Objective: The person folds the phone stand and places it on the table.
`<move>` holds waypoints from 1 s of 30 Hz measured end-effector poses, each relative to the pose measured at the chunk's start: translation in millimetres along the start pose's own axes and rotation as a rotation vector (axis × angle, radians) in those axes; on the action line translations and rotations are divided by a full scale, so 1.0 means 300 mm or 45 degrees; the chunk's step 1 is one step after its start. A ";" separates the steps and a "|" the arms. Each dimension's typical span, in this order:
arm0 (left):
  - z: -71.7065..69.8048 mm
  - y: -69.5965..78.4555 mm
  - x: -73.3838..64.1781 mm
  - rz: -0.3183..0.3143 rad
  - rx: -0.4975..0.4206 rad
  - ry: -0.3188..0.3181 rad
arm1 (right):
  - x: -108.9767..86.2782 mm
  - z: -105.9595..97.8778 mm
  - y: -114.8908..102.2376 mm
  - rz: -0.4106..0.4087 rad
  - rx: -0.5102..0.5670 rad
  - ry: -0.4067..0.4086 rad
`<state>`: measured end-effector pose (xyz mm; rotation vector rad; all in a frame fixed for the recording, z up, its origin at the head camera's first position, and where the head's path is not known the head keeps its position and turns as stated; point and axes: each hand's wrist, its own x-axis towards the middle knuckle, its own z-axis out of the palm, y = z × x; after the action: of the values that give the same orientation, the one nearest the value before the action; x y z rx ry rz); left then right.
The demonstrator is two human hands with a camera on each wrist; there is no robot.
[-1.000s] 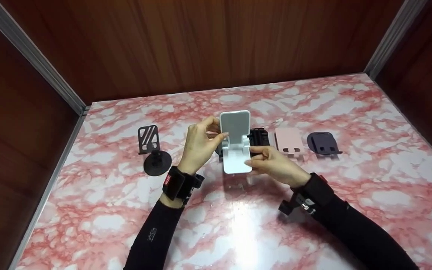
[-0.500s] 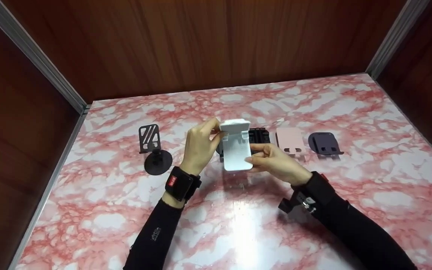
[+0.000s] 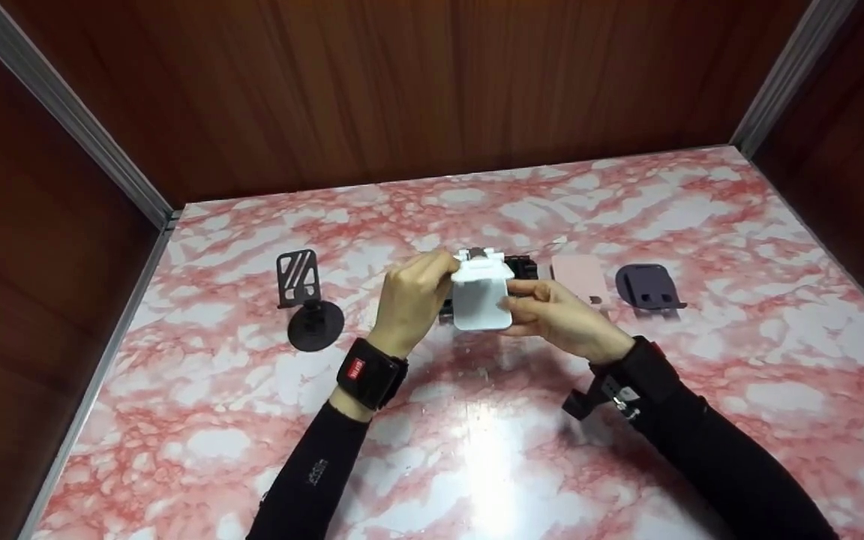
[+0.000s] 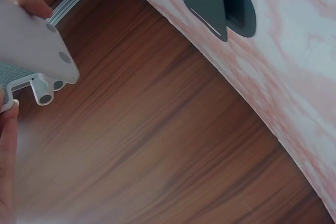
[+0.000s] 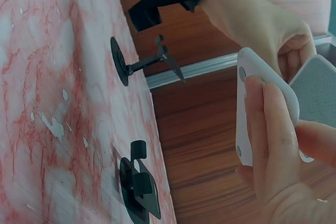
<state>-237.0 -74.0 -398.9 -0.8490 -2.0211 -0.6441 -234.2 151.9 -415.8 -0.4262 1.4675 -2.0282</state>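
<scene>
A white folding phone stand [image 3: 481, 305] is held up above the table by both hands, its grey-padded plate tipped steeply. The left hand [image 3: 417, 296] pinches its upper left edge near the hinge. On the right side, the right hand [image 3: 563, 319] grips it between the thumb and the fingers. In the right wrist view, fingers lie flat along the back of the stand's white plate [image 5: 254, 64], and the left hand [image 5: 262, 24] is beyond it. Round grey feet show on the stand [image 4: 37, 45] in the left wrist view.
A black phone stand [image 3: 298, 277] with a slotted plate and round base stands left. Behind the hands is another black stand [image 3: 523, 268], partly hidden. To the right are a pink stand [image 3: 578, 274] and a dark purple stand [image 3: 649, 285]. Wood panels [image 3: 402, 90] enclose the marbled table [image 3: 252, 420].
The stand's upper plate has folded forward and down, and the whole stand has tilted so its hinge now shows at the top. The left hand has moved slightly right with it.
</scene>
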 end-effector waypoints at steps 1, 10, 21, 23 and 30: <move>0.001 0.001 -0.003 0.022 0.012 -0.005 | -0.001 -0.001 -0.003 0.021 0.014 0.010; 0.014 -0.002 -0.026 0.196 0.071 0.011 | -0.018 -0.013 -0.014 0.044 0.065 -0.088; -0.026 -0.030 -0.040 -0.191 -0.418 -0.198 | -0.017 -0.023 -0.004 0.053 0.202 -0.113; -0.037 -0.038 -0.044 -0.287 -0.557 -0.242 | -0.017 -0.028 -0.002 0.054 0.197 -0.108; -0.045 -0.015 -0.086 -0.684 -0.747 -0.452 | -0.013 -0.021 -0.012 0.055 0.170 -0.110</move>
<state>-222.8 -94.5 -414.0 -0.7774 -2.4471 -1.5329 -235.9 159.8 -414.4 -0.4176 1.2710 -2.0336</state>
